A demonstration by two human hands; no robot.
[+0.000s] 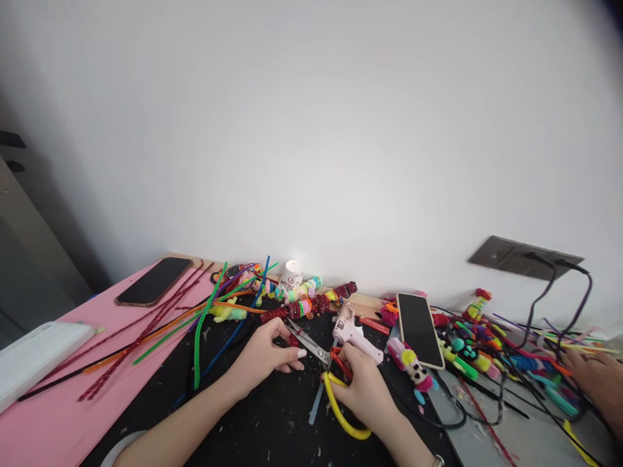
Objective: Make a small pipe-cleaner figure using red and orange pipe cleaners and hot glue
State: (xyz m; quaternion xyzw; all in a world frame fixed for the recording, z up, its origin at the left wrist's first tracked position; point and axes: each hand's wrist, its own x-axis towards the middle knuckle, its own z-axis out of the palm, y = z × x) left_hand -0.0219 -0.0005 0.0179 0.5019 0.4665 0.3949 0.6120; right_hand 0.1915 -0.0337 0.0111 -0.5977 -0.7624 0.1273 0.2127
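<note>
My right hand [364, 384] is closed on the handles of a pair of scissors [311, 345]. One handle loop is yellow and the other orange, and the blades point up and left. Beside the blades, my left hand [267, 355] is closed, thumb and fingers pinching a small dark red tinsel pipe cleaner [293, 340]; most of it is hidden. Just beyond the scissors lies a pale pink glue gun [355, 334]. A translucent glue stick [316, 403] is below the blades. Dark red tinsel-wrapped rolls [321, 301] lie behind my hands.
Loose pipe cleaners [197, 344] spread across the left. A dark phone [154, 281] and a white box-like object [43, 360] lie on the pink surface [48, 434]. Another phone [419, 329] and pipe-cleaner figures sit right, near cables and another person's hand [594, 376]. A wall socket [520, 259] is behind.
</note>
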